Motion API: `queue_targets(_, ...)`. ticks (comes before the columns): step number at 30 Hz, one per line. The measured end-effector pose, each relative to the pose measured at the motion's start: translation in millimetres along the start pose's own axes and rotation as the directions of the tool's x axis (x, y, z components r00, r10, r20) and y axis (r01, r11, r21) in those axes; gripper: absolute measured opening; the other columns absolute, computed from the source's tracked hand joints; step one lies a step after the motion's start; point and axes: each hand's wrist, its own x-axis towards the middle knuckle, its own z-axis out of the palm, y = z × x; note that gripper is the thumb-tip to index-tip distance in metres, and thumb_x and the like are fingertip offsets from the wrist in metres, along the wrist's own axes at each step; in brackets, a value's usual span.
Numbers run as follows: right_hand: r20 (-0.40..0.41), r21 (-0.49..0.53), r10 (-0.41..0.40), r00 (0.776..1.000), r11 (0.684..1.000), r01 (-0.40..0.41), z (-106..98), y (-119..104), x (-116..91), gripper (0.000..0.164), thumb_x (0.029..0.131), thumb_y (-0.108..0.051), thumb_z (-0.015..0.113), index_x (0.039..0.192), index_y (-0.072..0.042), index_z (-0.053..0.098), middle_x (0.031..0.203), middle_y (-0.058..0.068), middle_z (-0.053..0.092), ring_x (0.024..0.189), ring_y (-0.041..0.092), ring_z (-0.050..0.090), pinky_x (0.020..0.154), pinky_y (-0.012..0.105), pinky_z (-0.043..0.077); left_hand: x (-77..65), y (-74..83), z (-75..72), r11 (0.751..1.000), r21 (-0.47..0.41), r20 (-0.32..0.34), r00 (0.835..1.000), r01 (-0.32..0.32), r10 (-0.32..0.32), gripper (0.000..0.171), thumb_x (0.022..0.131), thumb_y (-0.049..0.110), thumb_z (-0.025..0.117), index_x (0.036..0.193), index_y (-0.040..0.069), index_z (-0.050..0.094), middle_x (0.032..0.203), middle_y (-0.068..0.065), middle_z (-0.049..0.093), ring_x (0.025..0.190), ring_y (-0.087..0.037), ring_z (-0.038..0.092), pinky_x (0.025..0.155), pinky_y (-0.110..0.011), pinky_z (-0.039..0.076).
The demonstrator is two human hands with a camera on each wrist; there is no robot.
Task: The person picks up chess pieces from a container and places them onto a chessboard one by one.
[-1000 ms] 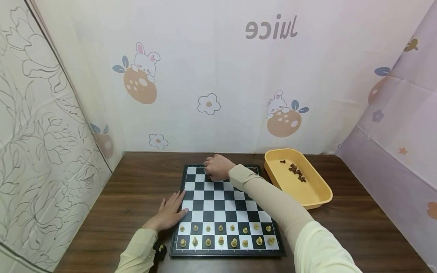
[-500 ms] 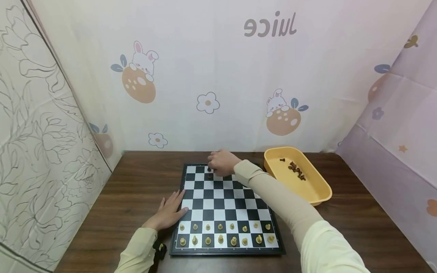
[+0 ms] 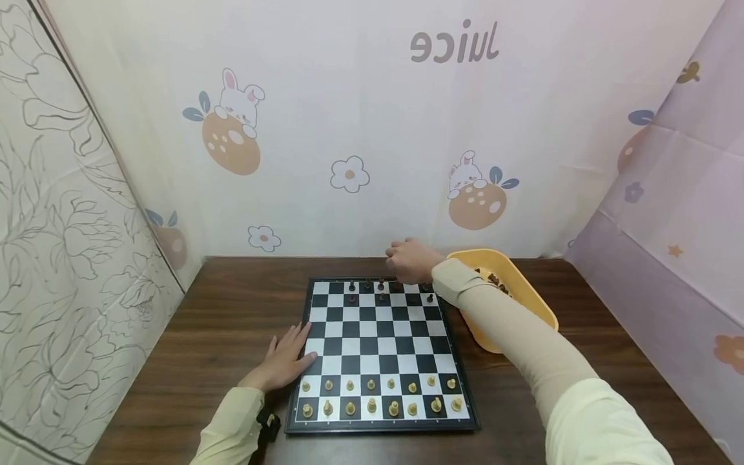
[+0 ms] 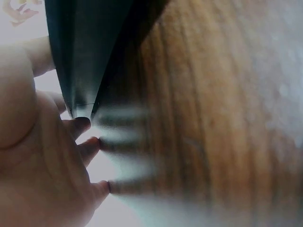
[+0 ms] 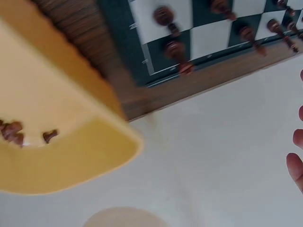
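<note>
A chessboard (image 3: pixel 368 339) lies on the table. Gold chess pieces (image 3: pixel 371 405) fill its two near rows, and several dark brown chess pieces (image 3: pixel 380 285) stand on the two far rows. My left hand (image 3: pixel 281 361) lies spread at the board's left edge, thumb over the border; in the left wrist view its fingers (image 4: pixel 90 149) reach along the board's dark side. My right hand (image 3: pixel 411 259) is above the far edge, fingers loosely bent and holding nothing visible. Only its fingertips (image 5: pixel 296 168) show at the right of the right wrist view.
A yellow tray (image 3: pixel 537 303) stands right of the board, with several loose dark pieces (image 5: pixel 12 131) in it; my right forearm partly covers it. The wooden table (image 3: pixel 232 310) ends at a patterned curtain (image 3: pixel 302 129) behind. A dark strap (image 3: pixel 268 423) is at my left wrist.
My right hand has left the upper left of the board and moved right, towards the tray. Dark pieces on the far rows have come into sight. The left hand stays put.
</note>
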Motion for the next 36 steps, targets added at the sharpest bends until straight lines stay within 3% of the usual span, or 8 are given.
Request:
queue_targets(6,0.038,-0.048,0.026,0.999,0.999,-0.024,2.6,14.6,-16.6,0.008,0.081,-0.019,0.068,0.087,-0.014,0.073,0.081,-0.002,0.061,0.073,0.016,0.053,0.059,0.029,0.046,1.0,0.6,-2.5,1.0,0.012,-0.004,1.0,0.005,-0.004,0.069,0.096,0.037,0.051,0.151,0.005,0.023,0.153,-0.024,0.021,0.142,-0.041,0.012,0.11,-0.062,-0.001)
queue_targets(13,0.028,-0.024,0.044,0.999,0.999,-0.044,6.4,34.0,-42.3,0.004,0.078,-0.017,0.068,0.079,-0.014,0.071,0.075,-0.001,0.058,0.069,0.017,0.051,0.055,0.031,0.045,4.2,-3.7,-2.6,1.0,0.009,0.001,1.0,-0.005,0.005,0.072,0.096,0.041,0.049,0.152,0.006,0.022,0.154,-0.024,0.019,0.142,-0.04,0.01,0.11,-0.061,-0.004)
queue_targets(19,0.02,0.008,0.077,0.997,0.997,-0.077,13.9,47.9,-67.9,0.011,0.079,-0.025,0.072,0.079,-0.014,0.072,0.073,-0.002,0.058,0.067,0.016,0.05,0.053,0.03,0.044,4.5,-0.3,-3.2,1.0,0.023,0.017,1.0,0.01,-0.011,0.069,0.097,0.036,0.05,0.152,0.005,0.022,0.154,-0.023,0.02,0.142,-0.04,0.011,0.11,-0.061,-0.003)
queue_targets(25,0.014,0.051,0.092,0.996,0.994,-0.093,18.6,57.7,-92.6,0.003,0.073,-0.014,0.069,0.072,-0.012,0.067,0.069,-0.001,0.051,0.064,0.018,0.046,0.05,0.033,0.039,3.2,-4.3,0.6,1.0,0.024,0.007,1.0,0.015,-0.015,0.07,0.096,0.039,0.051,0.152,0.006,0.022,0.155,-0.022,0.018,0.143,-0.039,0.01,0.11,-0.06,-0.003)
queue_targets(31,0.011,0.069,0.118,0.993,0.991,-0.119,24.1,66.0,-115.4,0.011,0.069,-0.007,0.067,0.065,-0.012,0.059,0.065,-0.001,0.042,0.059,0.018,0.039,0.048,0.033,0.032,1.3,-3.8,3.0,1.0,0.012,-0.01,1.0,-0.007,0.007,0.071,0.096,0.042,0.049,0.151,0.004,0.024,0.153,-0.026,0.019,0.141,-0.043,0.012,0.109,-0.062,-0.002)
queue_targets(36,0.026,0.104,0.138,0.99,0.985,-0.14,34.6,75.1,-129.0,0.018,0.069,-0.005,0.066,0.062,-0.016,0.053,0.065,-0.004,0.043,0.059,0.016,0.04,0.049,0.033,0.034,0.6,-0.5,1.4,1.0,0.001,-0.003,1.0,-0.003,0.003,0.07,0.096,0.038,0.051,0.15,0.003,0.025,0.153,-0.026,0.02,0.141,-0.044,0.012,0.109,-0.063,-0.002)
